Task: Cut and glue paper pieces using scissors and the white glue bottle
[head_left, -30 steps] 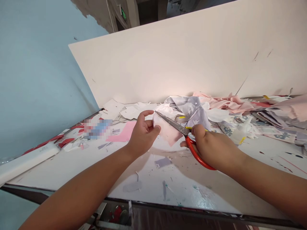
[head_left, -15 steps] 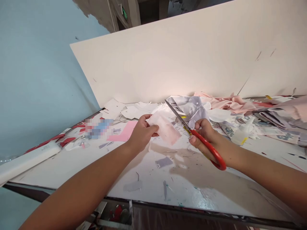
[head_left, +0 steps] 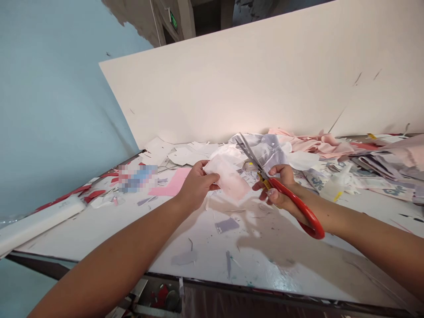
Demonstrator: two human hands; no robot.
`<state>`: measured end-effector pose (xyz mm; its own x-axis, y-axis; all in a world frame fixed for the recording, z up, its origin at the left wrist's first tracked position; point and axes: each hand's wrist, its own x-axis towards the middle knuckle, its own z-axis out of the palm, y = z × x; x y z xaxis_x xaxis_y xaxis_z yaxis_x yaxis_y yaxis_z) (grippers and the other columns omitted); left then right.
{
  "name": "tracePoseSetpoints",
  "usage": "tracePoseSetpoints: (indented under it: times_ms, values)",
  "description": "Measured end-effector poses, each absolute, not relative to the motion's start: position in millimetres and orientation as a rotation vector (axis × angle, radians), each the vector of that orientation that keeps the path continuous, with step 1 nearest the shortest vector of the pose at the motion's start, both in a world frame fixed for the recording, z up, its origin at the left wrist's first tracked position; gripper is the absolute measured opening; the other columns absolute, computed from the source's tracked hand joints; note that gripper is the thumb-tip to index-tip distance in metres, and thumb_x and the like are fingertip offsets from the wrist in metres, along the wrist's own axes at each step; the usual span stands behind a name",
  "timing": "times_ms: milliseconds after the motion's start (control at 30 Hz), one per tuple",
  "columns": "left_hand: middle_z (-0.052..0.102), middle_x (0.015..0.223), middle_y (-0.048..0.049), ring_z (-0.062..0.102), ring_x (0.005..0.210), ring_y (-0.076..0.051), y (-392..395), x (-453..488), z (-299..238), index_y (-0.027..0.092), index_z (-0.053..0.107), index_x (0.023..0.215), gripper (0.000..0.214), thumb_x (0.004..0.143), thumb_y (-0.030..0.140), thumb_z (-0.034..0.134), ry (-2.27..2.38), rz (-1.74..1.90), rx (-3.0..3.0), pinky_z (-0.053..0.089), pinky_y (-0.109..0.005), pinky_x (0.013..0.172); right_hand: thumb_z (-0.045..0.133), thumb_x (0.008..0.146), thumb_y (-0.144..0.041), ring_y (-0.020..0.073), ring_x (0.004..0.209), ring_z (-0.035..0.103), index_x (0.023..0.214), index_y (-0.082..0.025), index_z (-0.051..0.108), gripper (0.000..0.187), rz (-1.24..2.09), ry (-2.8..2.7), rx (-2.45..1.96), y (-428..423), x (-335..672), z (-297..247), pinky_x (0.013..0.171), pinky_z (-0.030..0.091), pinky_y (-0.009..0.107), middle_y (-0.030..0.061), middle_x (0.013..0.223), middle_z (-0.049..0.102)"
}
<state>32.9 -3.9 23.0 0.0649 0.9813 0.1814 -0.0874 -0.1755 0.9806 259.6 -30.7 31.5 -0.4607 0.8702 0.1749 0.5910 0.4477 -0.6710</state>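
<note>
My left hand (head_left: 198,185) pinches the left edge of a thin, pale pink piece of fabric (head_left: 230,179) between thumb and fingers, above the table. A pair of scissors (head_left: 294,201) with red handles is in my right hand (head_left: 280,185), just right of the fabric. The blades point up and away and are slightly parted. They look apart from the fabric. Behind the fabric lies a grey-lilac cloth (head_left: 270,148) among white scraps.
A white table (head_left: 132,229) carries scattered offcuts. Pink cloth (head_left: 314,143) and patterned pieces (head_left: 394,190) pile up at the right. A pink sheet (head_left: 170,182) lies left of the fabric. A long white bar (head_left: 46,221) rests at the left edge; a white panel (head_left: 232,88) stands behind.
The scissors have moved a little right, away from the fabric, and their blades have parted. My right fingers have spread somewhat. My left hand stays nearly still with the fabric.
</note>
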Motion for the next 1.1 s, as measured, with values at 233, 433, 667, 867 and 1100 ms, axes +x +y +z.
tracePoseSetpoints:
  times_ms: [233, 433, 667, 867, 1100]
  values:
    - [0.059, 0.072, 0.0024, 0.056, 0.066, -0.011, -6.1, 34.7, 24.9, 0.021, 0.051, 0.090, 0.029, 0.063, 0.016, 0.060, 0.946, 1.342, 1.270, 0.050, -0.033, 0.068, 0.056, 0.068, -0.043, 0.0118, 0.051, 0.042, 0.088, -0.025, 0.017, 0.047, 0.546, -2.236, -1.257, -33.7, 252.7, 29.2, 0.051, 0.040, 0.027, -0.0073, 0.063, 0.042]
    - [0.060, 0.076, 0.0009, 0.057, 0.068, -0.011, -8.9, 36.2, 26.5, 0.021, 0.054, 0.088, 0.023, 0.066, 0.020, 0.059, 0.895, 1.369, 1.242, 0.049, -0.031, 0.067, 0.054, 0.068, -0.043, 0.0118, 0.045, 0.043, 0.087, -0.023, 0.021, 0.043, 0.444, -2.267, -1.357, -39.3, 248.2, 34.4, 0.047, 0.037, 0.026, -0.0066, 0.059, 0.046]
    - [0.061, 0.076, 0.0012, 0.057, 0.068, -0.011, -9.7, 37.9, 26.7, 0.022, 0.055, 0.091, 0.026, 0.066, 0.022, 0.062, 0.900, 1.378, 1.218, 0.049, -0.031, 0.068, 0.054, 0.068, -0.050, 0.0111, 0.041, 0.043, 0.088, -0.021, 0.025, 0.046, 0.164, -2.299, -1.366, -37.6, 250.0, 28.7, 0.043, 0.035, 0.025, -0.0034, 0.062, 0.047]
    - [0.061, 0.082, -0.0002, 0.058, 0.074, -0.013, -11.5, 38.6, 27.1, 0.022, 0.058, 0.092, 0.027, 0.066, 0.023, 0.061, 0.852, 1.348, 1.259, 0.049, -0.033, 0.069, 0.055, 0.067, -0.051, 0.0118, 0.043, 0.044, 0.088, -0.020, 0.027, 0.047, 0.120, -2.308, -1.336, -35.1, 250.7, 25.9, 0.043, 0.035, 0.024, -0.0028, 0.062, 0.048]
    - [0.061, 0.077, 0.0016, 0.057, 0.071, -0.013, -13.9, 40.0, 28.5, 0.022, 0.059, 0.088, 0.024, 0.065, 0.021, 0.061, 0.818, 1.321, 1.273, 0.048, -0.035, 0.070, 0.056, 0.067, -0.050, 0.0127, 0.044, 0.047, 0.087, -0.022, 0.029, 0.044, 0.151, -2.277, -1.370, -37.0, 249.1, 26.4, 0.043, 0.033, 0.023, -0.0033, 0.062, 0.050]
